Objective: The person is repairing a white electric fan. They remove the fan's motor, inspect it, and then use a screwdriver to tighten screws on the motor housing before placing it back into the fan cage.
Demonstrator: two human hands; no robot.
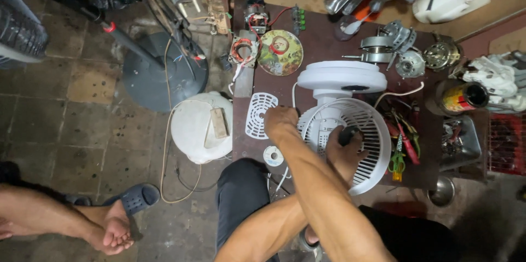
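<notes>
2 hands [280, 119] [345, 155] grip white fan grille [372, 130]

Both forearms bare, no sleeves; left hand [280, 119] and right hand [345, 155] ungloved, no rings or watch visible; dark trousers below the hands.

One head-worn camera looks steeply down from above, close over the table [329, 48] at centre right, with floor [66, 108] filling the left side.
</notes>
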